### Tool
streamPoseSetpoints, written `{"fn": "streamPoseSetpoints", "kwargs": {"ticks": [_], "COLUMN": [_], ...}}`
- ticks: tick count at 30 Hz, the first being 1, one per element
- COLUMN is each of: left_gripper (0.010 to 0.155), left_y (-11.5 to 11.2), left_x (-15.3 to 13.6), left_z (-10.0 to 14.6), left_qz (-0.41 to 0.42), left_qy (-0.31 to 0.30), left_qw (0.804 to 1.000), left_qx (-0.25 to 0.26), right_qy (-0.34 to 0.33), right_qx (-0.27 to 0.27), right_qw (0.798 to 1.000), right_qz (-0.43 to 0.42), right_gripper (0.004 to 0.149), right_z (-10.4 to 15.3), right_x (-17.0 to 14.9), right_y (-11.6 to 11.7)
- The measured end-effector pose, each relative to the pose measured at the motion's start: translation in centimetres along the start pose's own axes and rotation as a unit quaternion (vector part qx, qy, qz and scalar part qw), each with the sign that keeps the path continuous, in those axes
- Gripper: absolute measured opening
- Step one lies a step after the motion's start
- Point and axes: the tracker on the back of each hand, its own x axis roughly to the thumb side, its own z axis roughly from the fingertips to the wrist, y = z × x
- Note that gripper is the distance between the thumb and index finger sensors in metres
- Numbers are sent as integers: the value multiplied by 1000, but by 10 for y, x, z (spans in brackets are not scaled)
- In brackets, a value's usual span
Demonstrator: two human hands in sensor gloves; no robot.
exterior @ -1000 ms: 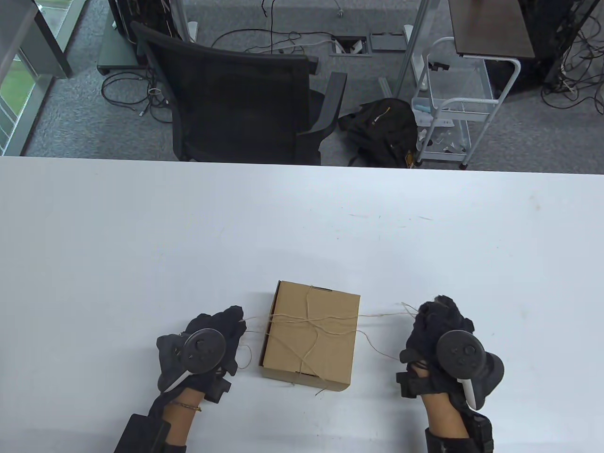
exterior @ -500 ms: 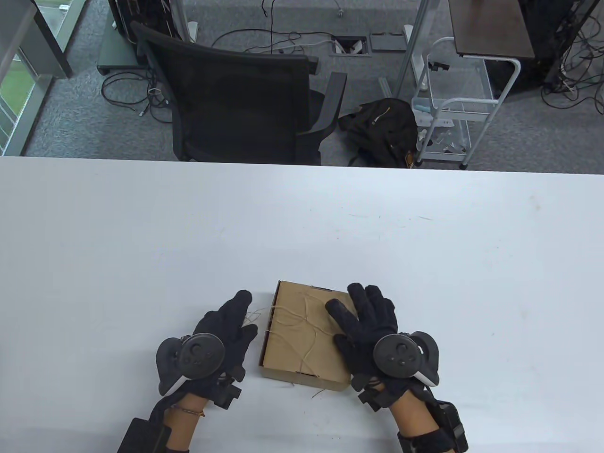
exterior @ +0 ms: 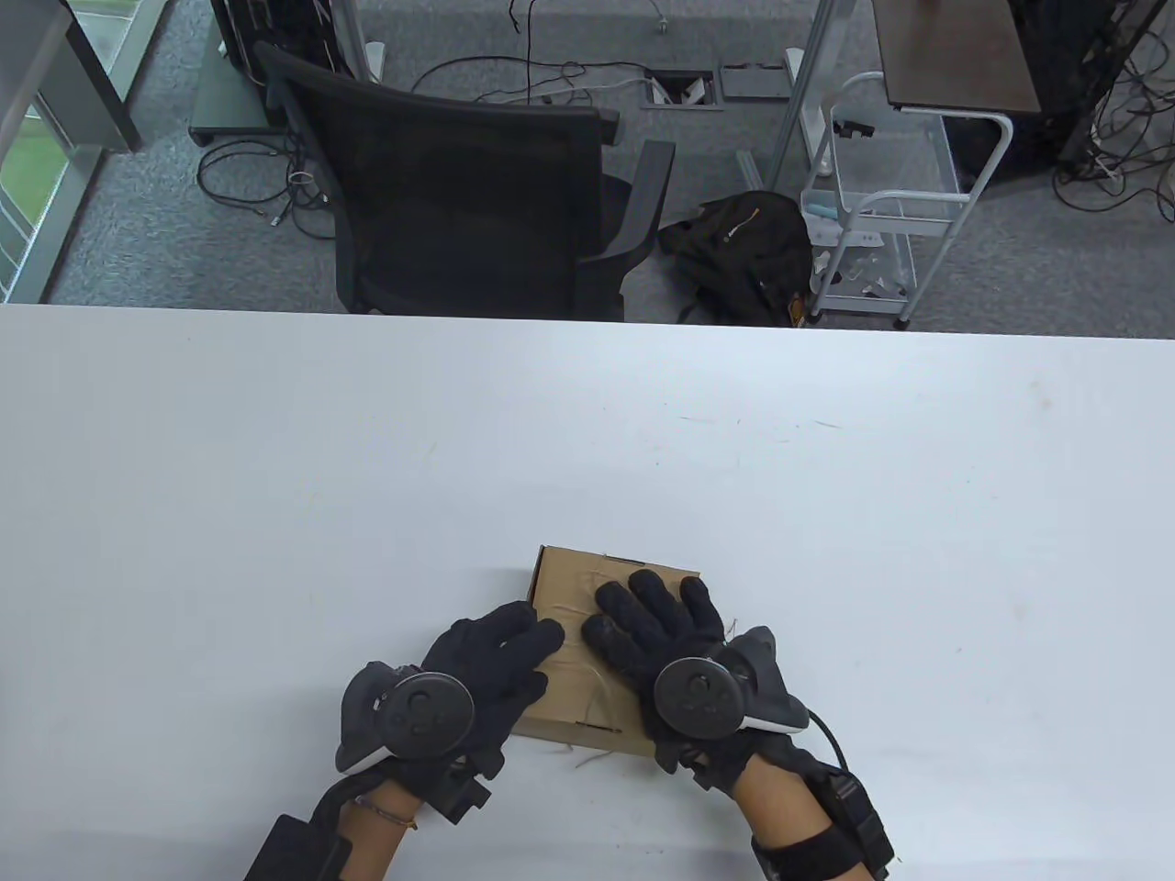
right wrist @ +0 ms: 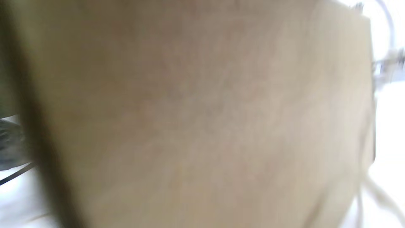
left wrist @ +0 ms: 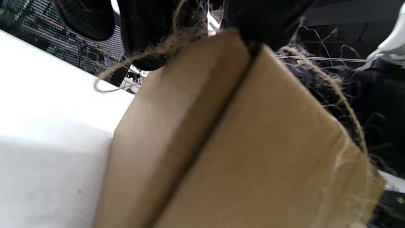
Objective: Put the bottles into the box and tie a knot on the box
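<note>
The cardboard box (exterior: 587, 633) sits lower middle of the table view, near the bottom edge of the white table (exterior: 275, 477), lid closed. Thin jute twine (exterior: 601, 684) runs across the top, and a frayed end sticks out on the table just below the box's near edge. No bottles visible anywhere, the box is shut.

Both gloved hands are on the box. The left hand (exterior: 477, 670) covers the box's lower left corner, fingers stretched out and close together, lying over the lid edge. In the left wrist view the box (left wrist: 240, 142) fills most of the frame, twine (left wrist: 345, 98) trails along its right edge, and another strand loops under the dark fingertips (left wrist: 145, 28) at the top. Can't tell whether those fingers actually pinch the strand.

The right hand (exterior: 661, 633) lies flat on the lid's right half, fingers straight and slightly spread, pointing toward the upper left of the frame. The right wrist view is just blurry cardboard (right wrist: 202, 120), so nothing more on the fingers from there.

Beyond the table, a black office chair (exterior: 459, 184) at upper left-centre, a dark backpack (exterior: 744, 248) on the floor, a white cart (exterior: 881, 220) at upper right.
</note>
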Motion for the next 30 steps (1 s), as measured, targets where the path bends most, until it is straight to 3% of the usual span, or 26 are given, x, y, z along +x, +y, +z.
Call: {"fn": "streamPoseSetpoints", "kwargs": {"ticks": [3,6,9,12,21,24,27,30], "left_gripper": [47,46,46,46,47,48,49,49], "left_y": [1,3,8,14,30,32,26,20], "left_x": [1,-2,-7,-17,-53,-64,-71,-70], "left_z": [0,-1,1,2,7,9,10,8], "left_qz": [-20,3,37,83,169,237,289,313], "left_qy": [-3,3,18,43,126,158,168,163], "left_qw": [1000,1000,999,994,972,951,937,933], "left_qx": [6,13,34,60,105,123,97,72], "right_qy": [26,40,49,72,248,322,252,186], "right_qx": [-15,-67,-75,-98,-67,-43,-99,-136], "right_qw": [1000,996,994,992,966,945,955,973], "right_qz": [7,45,63,17,25,41,121,25], "right_gripper": [47,38,38,38,40,45,59,45], "right_z": [4,8,13,20,45,48,47,43], "right_x": [-5,-6,-10,-21,-65,-64,-51,-35], "right_y": [-7,-13,-15,-20,-29,-34,-37,-41]}}
